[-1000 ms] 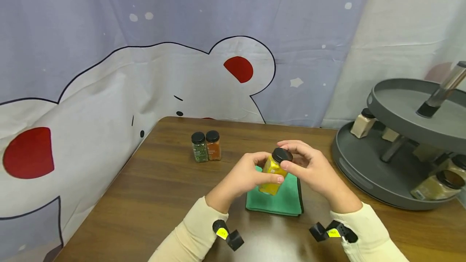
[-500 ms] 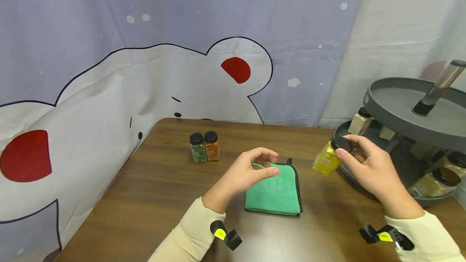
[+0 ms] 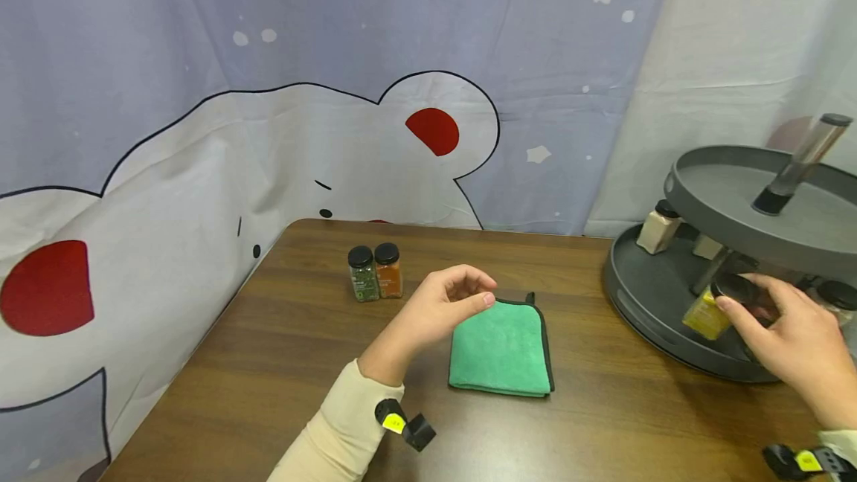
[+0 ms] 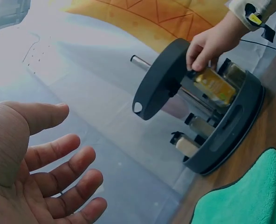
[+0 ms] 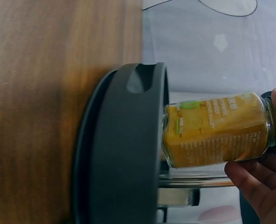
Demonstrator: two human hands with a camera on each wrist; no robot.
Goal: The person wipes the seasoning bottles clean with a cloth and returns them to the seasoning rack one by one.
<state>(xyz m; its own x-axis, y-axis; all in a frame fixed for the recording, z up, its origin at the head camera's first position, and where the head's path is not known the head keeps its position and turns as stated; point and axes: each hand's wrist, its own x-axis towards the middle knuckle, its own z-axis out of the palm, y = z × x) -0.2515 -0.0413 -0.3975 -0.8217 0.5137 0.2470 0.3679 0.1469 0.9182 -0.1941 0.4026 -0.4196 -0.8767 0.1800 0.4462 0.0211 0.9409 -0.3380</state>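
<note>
My right hand [image 3: 793, 326] pinches the black lid of a turmeric powder jar [image 5: 217, 130], a squarish glass jar full of yellow powder. In the head view the jar overlaps the lower tier of a grey two-tier turntable rack [image 3: 643, 318]; in the right wrist view its base is right at that tier's rim. My left hand [image 3: 428, 315] is held over the table beside a folded green cloth [image 3: 498, 352], its fingers loosely bent around nothing. The left wrist view shows this left hand [image 4: 49, 172] with palm and fingers spread.
Two black-lidded jars, one with green herbs [image 3: 364, 276] and one with orange powder [image 3: 389, 272], stand together at the back left of the wooden table [image 3: 301, 393]. A pale jar [image 3: 658, 227] and other jars sit on the rack's lower tier. A printed curtain [image 3: 268, 140] hangs behind.
Both hands were on the turmeric jar over the cloth; the left let go. The right hand has carried the jar rightward to the rack's lower tier. The left hand has shifted slightly left.
</note>
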